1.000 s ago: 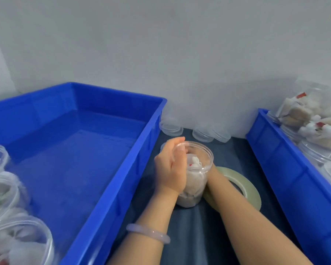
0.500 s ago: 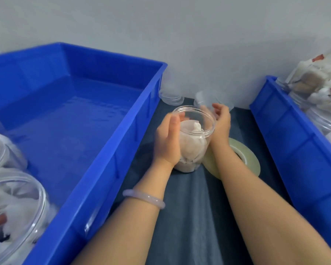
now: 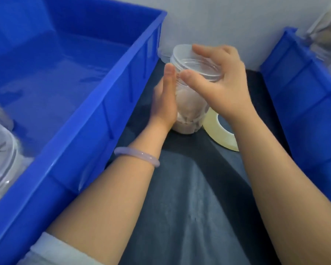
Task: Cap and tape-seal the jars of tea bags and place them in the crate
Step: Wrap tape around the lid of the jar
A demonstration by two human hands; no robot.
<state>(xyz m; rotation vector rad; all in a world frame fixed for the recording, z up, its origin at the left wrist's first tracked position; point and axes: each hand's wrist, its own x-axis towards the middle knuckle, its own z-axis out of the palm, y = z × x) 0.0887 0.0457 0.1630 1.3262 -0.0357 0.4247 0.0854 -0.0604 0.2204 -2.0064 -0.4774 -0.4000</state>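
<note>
A clear plastic jar (image 3: pixel 188 111) packed with tea bags stands on the dark cloth between two blue crates. My left hand (image 3: pixel 165 100) is wrapped round the jar's left side. My right hand (image 3: pixel 216 81) grips a clear lid (image 3: pixel 191 60) from above, with thumb in front and fingers behind, and holds it on the jar's mouth. A roll of pale tape (image 3: pixel 221 133) lies flat on the cloth just right of the jar, partly under my right wrist. The large blue crate (image 3: pixel 96 96) on the left is mostly bare inside.
Capped clear jars (image 3: pixel 0 150) sit at the crate's near left end. A second blue crate (image 3: pixel 302 104) stands at the right with more jars at its top. A grey wall closes the back. Dark cloth (image 3: pixel 195 197) covers the table between my forearms.
My right hand has left the jar's far side and brought a clear lid down onto its mouth. The camera has tilted down and closer. My left hand keeps its hold on the jar.
</note>
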